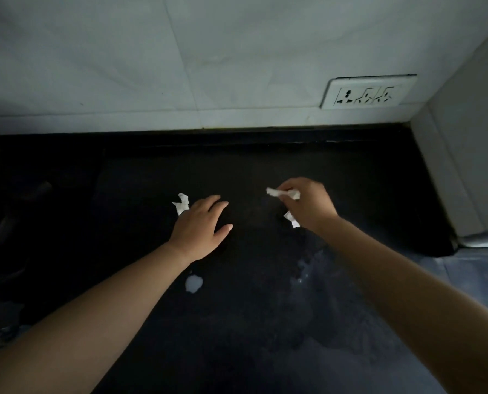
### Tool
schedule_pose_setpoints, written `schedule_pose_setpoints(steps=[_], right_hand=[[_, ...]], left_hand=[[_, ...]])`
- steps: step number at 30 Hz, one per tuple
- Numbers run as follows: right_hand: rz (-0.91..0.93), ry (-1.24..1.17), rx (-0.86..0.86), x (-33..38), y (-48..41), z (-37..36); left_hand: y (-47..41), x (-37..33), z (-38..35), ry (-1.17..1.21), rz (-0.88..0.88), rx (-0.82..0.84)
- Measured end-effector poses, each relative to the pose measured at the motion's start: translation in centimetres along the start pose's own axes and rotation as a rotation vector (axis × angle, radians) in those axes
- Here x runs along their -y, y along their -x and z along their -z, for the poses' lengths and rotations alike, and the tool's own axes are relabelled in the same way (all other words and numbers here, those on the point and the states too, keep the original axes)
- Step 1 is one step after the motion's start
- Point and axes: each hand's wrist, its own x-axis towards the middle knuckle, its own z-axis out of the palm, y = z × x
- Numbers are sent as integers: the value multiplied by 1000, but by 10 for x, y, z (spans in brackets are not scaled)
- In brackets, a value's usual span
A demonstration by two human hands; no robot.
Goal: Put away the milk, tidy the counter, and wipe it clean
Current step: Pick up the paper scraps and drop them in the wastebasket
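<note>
Milk spill [193,283] near left hand [200,226], paper scrap [182,204] apparently touching fingers

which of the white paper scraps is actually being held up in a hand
The scrap pinched in the right hand, its end sticking out left. The scrap by the left hand lies on the counter.
</note>
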Motion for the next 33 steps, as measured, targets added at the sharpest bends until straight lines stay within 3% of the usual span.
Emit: schedule_pose_setpoints(steps=[5, 9, 13, 23, 28, 33], right_hand=[[-122, -28, -113, 5, 5, 7], [-200, 56, -25, -4, 15, -8], [-172, 152, 45, -7, 23, -35], [-131, -114, 68, 85, -21, -90], [-63, -215, 116, 130, -41, -133], [0, -99, 123, 120, -40, -156]], left_hand=[[15, 24, 14, -6, -62, -34], [23, 38, 20, 47, -76, -26], [31, 57, 24, 104, -72, -65], [56, 146, 13, 80, 159, -109], [54, 174, 1, -15, 163, -57], [61, 187, -16, -70, 123, -36]])
